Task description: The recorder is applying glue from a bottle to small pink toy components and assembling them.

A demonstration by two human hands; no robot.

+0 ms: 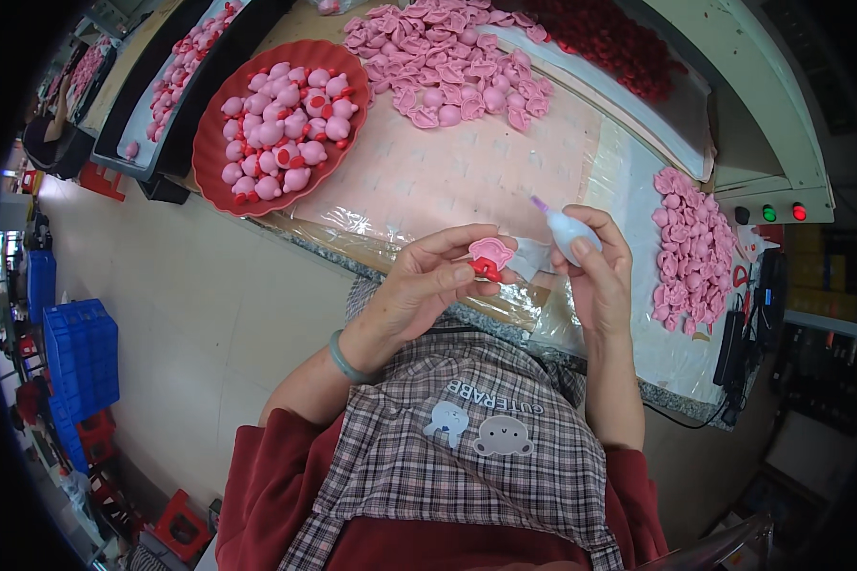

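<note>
Between the fingers of my left hand (419, 281) are a small pink molded piece (491, 251) and a red piece (486, 270) just below it; whether the two are joined I cannot tell. My right hand (600, 276) is wrapped round a pale squeeze bottle (569, 231). Its narrow purple tip (540, 204) points up and to the left, apart from the pink piece. Both hands are above the near edge of the plastic-covered table (448, 181). A bit of white paper or cloth (531, 255) shows between them.
A red fluted bowl (209, 162) of pink-and-red figures stands at the left. Pink pieces (448, 57) are heaped at the back, more pink pieces (690, 252) at the right. Red pieces (619, 48) lie under a machine housing (771, 114). Blue crates (81, 352) stand on the floor.
</note>
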